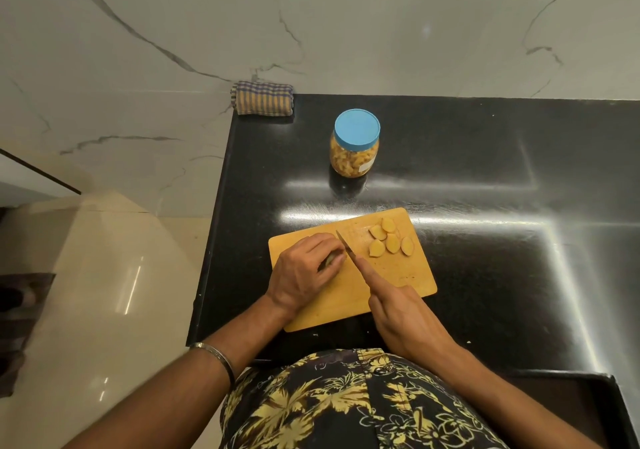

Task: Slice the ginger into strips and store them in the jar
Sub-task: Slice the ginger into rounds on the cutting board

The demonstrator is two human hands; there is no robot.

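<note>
Ginger piece (330, 258) is pinned on the cutting board (408, 275) by the left hand (304, 272), fingers curled round it at the board's left side. Knife (348, 246) is gripped by the right hand (401, 313), index finger laid along the spine, blade set just right of the L fingertips. Five slices (389, 240) are lying far-right on the board. Jar (355, 143) is seen farther back on the counter (485, 171), blue lid on, w/ contents inside. Risk: fingertips could be nicked, as blade is v. close; the small piece could be rolled under pressure.
</note>
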